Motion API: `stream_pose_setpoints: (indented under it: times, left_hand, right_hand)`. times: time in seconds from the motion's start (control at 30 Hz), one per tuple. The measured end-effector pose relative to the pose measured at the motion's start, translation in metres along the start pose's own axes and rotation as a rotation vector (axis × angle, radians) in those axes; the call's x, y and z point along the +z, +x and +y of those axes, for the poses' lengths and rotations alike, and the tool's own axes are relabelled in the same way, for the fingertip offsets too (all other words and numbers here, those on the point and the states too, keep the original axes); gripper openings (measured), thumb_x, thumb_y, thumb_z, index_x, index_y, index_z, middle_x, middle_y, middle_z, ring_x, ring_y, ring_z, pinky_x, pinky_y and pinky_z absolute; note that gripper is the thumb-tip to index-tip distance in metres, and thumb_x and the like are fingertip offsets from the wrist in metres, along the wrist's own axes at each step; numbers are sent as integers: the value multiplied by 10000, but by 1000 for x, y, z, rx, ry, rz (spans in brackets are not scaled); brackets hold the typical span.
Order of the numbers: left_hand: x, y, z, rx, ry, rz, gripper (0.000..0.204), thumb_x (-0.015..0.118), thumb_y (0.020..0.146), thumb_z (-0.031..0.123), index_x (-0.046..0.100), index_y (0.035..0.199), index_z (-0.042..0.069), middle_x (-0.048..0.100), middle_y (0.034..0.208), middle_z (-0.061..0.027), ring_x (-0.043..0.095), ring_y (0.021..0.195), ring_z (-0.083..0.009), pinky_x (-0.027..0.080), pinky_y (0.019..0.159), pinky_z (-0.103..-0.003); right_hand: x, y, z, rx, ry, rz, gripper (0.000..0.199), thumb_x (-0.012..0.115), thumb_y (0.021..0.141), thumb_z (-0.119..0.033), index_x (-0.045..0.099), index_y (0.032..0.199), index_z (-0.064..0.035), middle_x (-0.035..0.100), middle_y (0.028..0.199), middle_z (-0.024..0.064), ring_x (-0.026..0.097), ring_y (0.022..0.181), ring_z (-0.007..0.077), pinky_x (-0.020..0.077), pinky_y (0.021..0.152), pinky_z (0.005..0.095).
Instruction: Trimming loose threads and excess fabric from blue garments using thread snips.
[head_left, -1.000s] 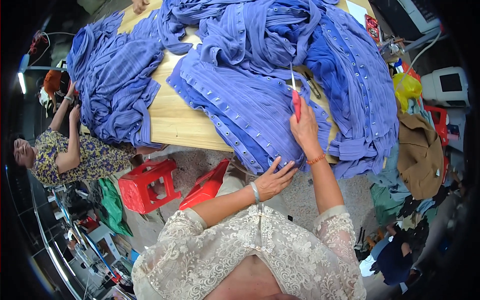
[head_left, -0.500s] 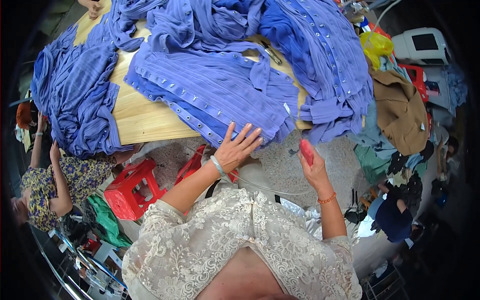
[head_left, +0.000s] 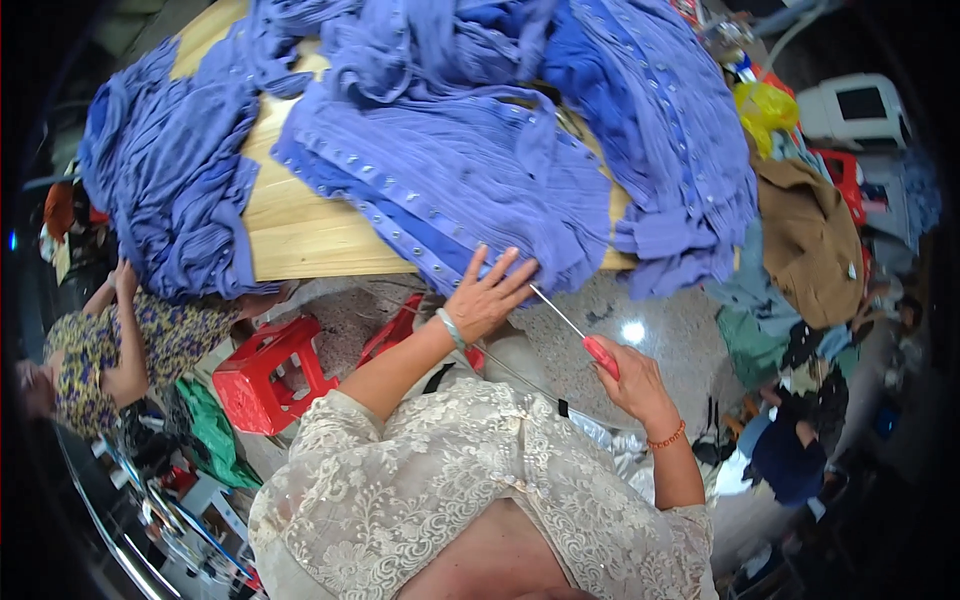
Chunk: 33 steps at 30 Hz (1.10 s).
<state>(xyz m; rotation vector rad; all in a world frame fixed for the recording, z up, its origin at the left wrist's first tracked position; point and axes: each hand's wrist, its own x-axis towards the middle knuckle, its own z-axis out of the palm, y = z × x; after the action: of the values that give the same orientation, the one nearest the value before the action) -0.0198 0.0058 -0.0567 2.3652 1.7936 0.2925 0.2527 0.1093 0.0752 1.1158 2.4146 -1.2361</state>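
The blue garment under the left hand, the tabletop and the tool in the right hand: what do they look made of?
Blue garment: woven cloth, matte, finely striped and softly folded, with a row of shiny studs that look metal. Tabletop: pale wood or wood-look board, smooth, faint grain lines. Tool in the right hand: thin bright shaft, probably metal, with a glossy red handle, likely plastic. The left hand rests on the garment's edge.

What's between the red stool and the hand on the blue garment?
In the head view, the person's bare left forearm crosses the floor between the red stool and the left hand on the blue garment.
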Motion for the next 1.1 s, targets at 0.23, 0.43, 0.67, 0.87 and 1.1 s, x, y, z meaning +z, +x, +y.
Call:
stream_pose_setpoints:
  times: [0.23,0.43,0.67,0.87,1.1]
  left_hand:
    - [-26,-10,-18,-92,-444,202,606,709,818,187,510,1385,108,421,1512,-102,357,1418,-325,228,1175,-519]
    - [-45,-25,-56,-324,-241,270,586,681,854,261,508,1389,97,409,1521,-121,324,1434,-329,195,1186,-514]
    - [-54,-36,-96,-331,-160,245,649,698,845,384,506,1396,97,396,1530,-115,319,1447,-293,127,1189,-580]
    - [-63,-46,-142,-156,-409,363,549,702,851,214,538,1356,71,498,1446,-127,462,1349,-300,339,1109,-482]
    - [-69,-49,-282,-706,-258,878,463,718,819,183,601,1239,27,625,1217,-189,596,1068,-387,461,936,-444]
  right_hand:
    - [11,28,-16,-176,-6,110,496,684,867,-71,534,1340,-79,662,1096,183,638,965,370,515,831,429]
    - [13,60,-49,-240,-28,119,531,688,843,-60,516,1345,-80,644,1056,157,613,964,358,510,814,436]
    - [19,92,-83,-265,-63,87,544,691,843,-64,502,1353,-84,644,1047,158,615,956,364,512,810,442]
    - [26,112,-117,-250,-86,76,528,692,847,-77,517,1346,-77,647,1033,161,616,946,365,512,803,444]
    - [35,121,-150,-98,-84,95,469,688,871,-91,548,1318,-58,659,1122,201,631,974,382,509,838,442]
